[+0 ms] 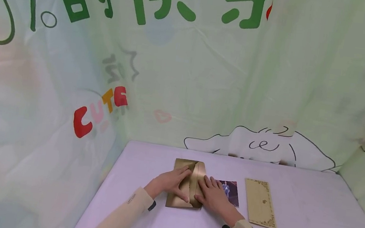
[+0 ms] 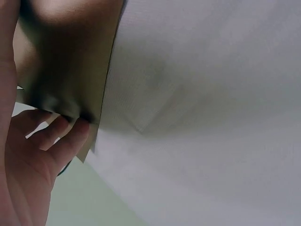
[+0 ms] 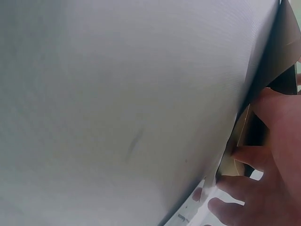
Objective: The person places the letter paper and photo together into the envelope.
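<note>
A gold envelope point(image 1: 176, 201), its surface shiny and creased, lies on the table with a flap point(image 1: 200, 170) folded along its right side. My left hand point(image 1: 173, 181) rests over the envelope's left part, thumb and fingers spread toward the flap's edge. In the left wrist view, the fingertips of that hand point(image 2: 42, 155) touch the gold paper near its end. My right hand point(image 1: 215, 197) presses at the envelope's right edge with extended fingers. Its thumb point(image 3: 273, 103) lies against the gold paper in the right wrist view. The right hand partly covers a dark photo card point(image 1: 232, 191).
A tan envelope-shaped card point(image 1: 260, 203) with ornate corners lies to the right of the photo card. The white-covered table point(image 1: 150, 155) meets printed fabric curtains point(image 1: 187, 72) at the back and sides.
</note>
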`<control>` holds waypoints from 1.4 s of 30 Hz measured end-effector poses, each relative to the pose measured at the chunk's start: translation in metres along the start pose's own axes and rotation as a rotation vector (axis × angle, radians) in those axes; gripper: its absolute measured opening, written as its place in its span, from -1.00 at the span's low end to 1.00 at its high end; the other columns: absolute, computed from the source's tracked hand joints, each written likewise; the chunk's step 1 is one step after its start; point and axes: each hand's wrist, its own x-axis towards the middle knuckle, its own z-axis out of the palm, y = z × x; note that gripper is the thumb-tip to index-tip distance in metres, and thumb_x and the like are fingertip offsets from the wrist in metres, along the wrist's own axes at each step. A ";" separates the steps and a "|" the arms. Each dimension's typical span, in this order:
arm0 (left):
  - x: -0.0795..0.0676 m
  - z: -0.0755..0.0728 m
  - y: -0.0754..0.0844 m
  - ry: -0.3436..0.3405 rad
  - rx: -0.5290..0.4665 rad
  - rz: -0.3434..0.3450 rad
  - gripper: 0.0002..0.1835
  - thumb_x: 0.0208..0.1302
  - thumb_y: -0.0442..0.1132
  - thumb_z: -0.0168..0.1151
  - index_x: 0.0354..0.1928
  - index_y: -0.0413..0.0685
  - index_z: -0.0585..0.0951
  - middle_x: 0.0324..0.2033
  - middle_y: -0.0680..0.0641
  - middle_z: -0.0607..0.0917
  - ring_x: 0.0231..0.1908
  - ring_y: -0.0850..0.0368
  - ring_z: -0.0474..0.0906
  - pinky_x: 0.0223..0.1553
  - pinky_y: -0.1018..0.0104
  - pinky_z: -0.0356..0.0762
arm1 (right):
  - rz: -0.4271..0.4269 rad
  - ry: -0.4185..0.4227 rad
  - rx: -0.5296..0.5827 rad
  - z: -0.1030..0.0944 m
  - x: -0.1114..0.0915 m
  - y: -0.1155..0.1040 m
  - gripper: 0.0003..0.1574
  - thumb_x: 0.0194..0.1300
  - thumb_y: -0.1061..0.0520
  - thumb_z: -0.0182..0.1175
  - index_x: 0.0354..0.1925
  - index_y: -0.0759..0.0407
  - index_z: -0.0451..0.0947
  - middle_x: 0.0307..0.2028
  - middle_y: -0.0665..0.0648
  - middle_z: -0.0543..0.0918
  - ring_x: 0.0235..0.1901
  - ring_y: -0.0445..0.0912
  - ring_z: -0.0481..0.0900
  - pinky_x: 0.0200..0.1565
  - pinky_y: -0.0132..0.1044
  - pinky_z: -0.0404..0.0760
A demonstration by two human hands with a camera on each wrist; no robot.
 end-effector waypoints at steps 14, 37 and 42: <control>0.002 0.002 0.001 0.059 0.059 0.047 0.09 -0.14 0.57 0.34 0.34 0.10 0.26 0.45 -0.20 0.32 0.28 -0.03 0.46 0.16 0.15 0.57 | 0.010 0.013 0.066 -0.002 -0.002 0.000 -0.20 0.43 -0.15 0.19 0.41 0.29 0.33 0.45 0.46 0.27 0.45 0.40 0.17 0.39 0.35 0.13; 0.004 0.001 0.004 0.043 0.063 0.047 0.09 -0.17 0.58 0.35 0.31 0.10 0.29 0.36 -0.14 0.40 0.19 0.07 0.51 0.12 0.20 0.58 | 0.050 0.098 0.084 -0.018 -0.019 0.035 -0.16 0.37 -0.17 0.25 0.35 0.38 0.38 0.36 0.50 0.38 0.38 0.39 0.31 0.32 0.31 0.30; 0.002 0.001 0.004 0.047 0.061 0.048 0.08 -0.18 0.58 0.36 0.29 0.10 0.30 0.34 -0.11 0.40 0.14 0.09 0.52 0.09 0.21 0.59 | 0.074 0.108 0.076 -0.019 -0.023 0.049 -0.16 0.38 -0.18 0.23 0.34 0.39 0.39 0.34 0.52 0.40 0.36 0.40 0.33 0.30 0.33 0.31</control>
